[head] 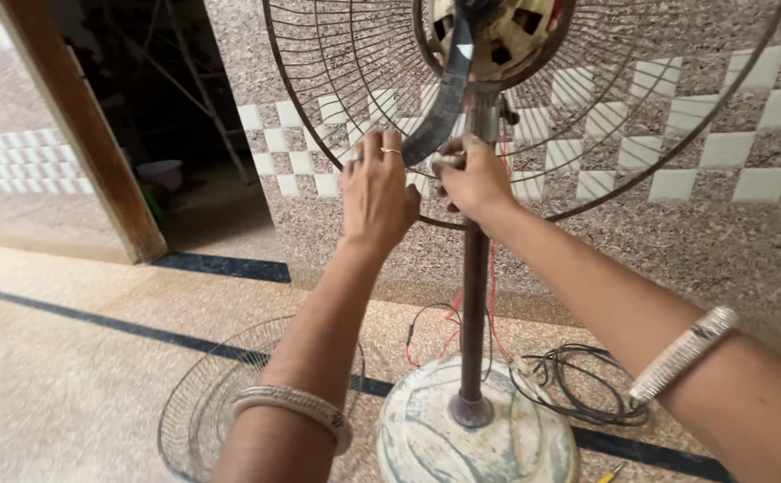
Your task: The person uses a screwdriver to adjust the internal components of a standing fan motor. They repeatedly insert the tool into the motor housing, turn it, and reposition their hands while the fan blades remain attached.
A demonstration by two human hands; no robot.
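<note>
- While I stand over the tall pedestal fan with the rusty brown metal pole (pixel 474 295), both my hands are up at its neck, just under the cream motor housing (pixel 498 31).
- My left hand (pixel 375 192) is raised with its back to me, fingers loosely spread and lying against the dark round wire rear guard (pixel 337 98); I cannot tell if it grips a wire.
- My right hand (pixel 472 179) sits at three o'clock from the left, fingers pinched narrow on a small part at the neck; what it holds is hidden.
- A dark curved fan blade (pixel 444 98) hangs down between the two hands, close to both.
- Both forearms reach in from six o'clock, each with a silver bangle at the wrist.
- At six o'clock the round marbled white base (pixel 426 438) takes up the floor, with a loose round wire front guard (pixel 198 411) lying at its nine o'clock.
- Black coiled cable (pixel 578 385) and thin red wires (pixel 451 335) crowd the three o'clock side.
- Open tiled floor lies toward nine o'clock, bounded by the brown wooden door frame (pixel 86 134) at ten o'clock.
</note>
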